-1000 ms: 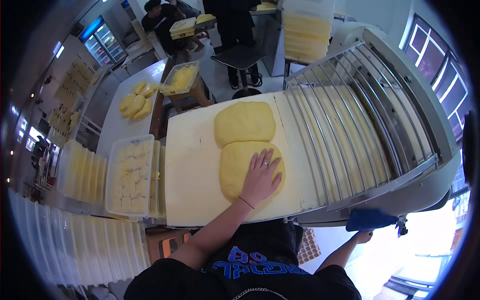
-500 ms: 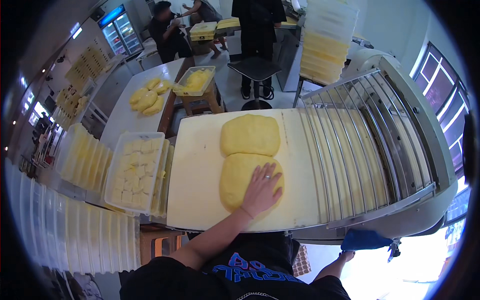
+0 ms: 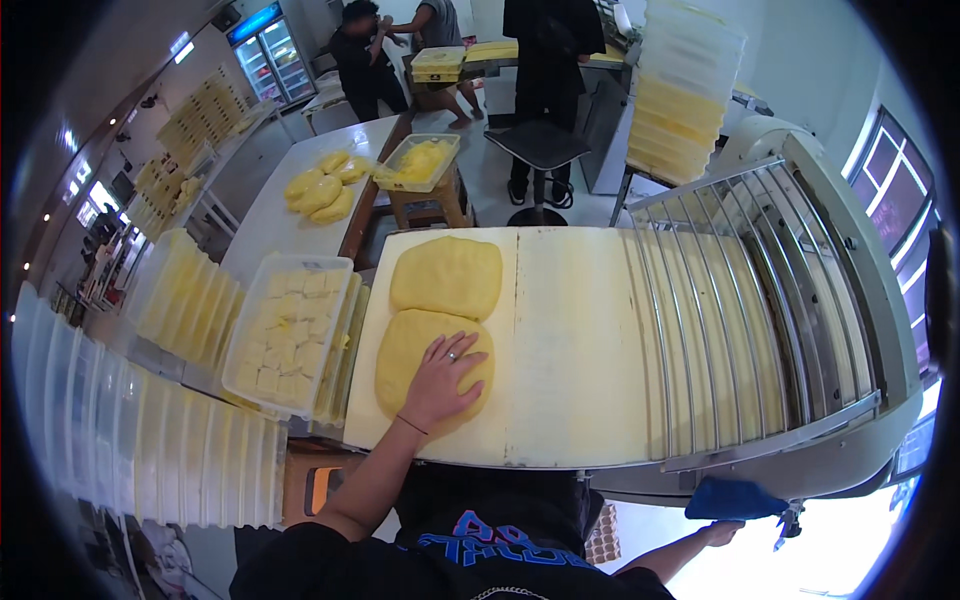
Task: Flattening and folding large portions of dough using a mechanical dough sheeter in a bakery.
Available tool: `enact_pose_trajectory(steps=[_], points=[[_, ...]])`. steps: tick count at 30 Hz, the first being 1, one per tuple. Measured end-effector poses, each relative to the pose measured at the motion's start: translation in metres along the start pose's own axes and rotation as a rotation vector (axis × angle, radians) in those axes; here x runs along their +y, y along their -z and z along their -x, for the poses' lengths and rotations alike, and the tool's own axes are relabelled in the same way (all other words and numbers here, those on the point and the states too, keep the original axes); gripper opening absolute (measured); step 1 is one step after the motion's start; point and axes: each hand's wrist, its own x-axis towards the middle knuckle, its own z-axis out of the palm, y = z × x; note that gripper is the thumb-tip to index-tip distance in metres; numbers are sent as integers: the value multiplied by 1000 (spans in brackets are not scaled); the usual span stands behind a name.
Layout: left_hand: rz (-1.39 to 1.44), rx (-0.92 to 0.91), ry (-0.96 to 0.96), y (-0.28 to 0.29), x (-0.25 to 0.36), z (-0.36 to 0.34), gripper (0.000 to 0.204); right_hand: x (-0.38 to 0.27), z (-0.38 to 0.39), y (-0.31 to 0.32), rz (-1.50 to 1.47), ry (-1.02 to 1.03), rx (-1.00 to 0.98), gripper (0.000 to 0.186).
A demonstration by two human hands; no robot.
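Observation:
Two thick yellow dough slabs lie end to end on the flat cream bed of a dough sheeter (image 3: 580, 345), their edges touching. My left hand (image 3: 447, 380) rests flat on the near dough slab (image 3: 410, 350), fingers spread, a ring on one finger. The far dough slab (image 3: 446, 278) has no hand on it. Low on the right, beneath the machine's front edge, my right hand (image 3: 722, 533) is close to a blue cloth-like cover (image 3: 735, 498); its fingers are too small and washed out by glare to read.
A metal bar guard (image 3: 755, 310) spans the sheeter's right part. On the left stand a plastic tub of dough pieces (image 3: 285, 335) and stacked translucent tubs (image 3: 150, 440). Dough lumps (image 3: 325, 190) lie on a white table behind. A stool (image 3: 538, 142) and several people are farther back.
Both dough slabs have shifted left along the bed, away from the bar guard, with my left hand still on the near one. The whole view has swung slightly left.

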Motion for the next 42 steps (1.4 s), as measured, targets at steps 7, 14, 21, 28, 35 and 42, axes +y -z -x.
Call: enact_pose_trajectory(steps=[7,14,21,28,35,42], points=[[-21,10,-33,-12,9,-10,44,17,73,50,-119,103,77,44],[-34,35,-121,-44,39,-29,44,13,47,41,243,148,153,53],[322,-66,-106,-9,75,-91,47,24,28,49,268,173,175,63],[19,116,-99,-90,71,-99,54,16,56,50,289,177,121,63],[152,47,-209,-80,128,-121,56,27,42,58,246,172,107,59],[420,54,-258,-112,170,-127,52,31,35,43,326,277,113,58]])
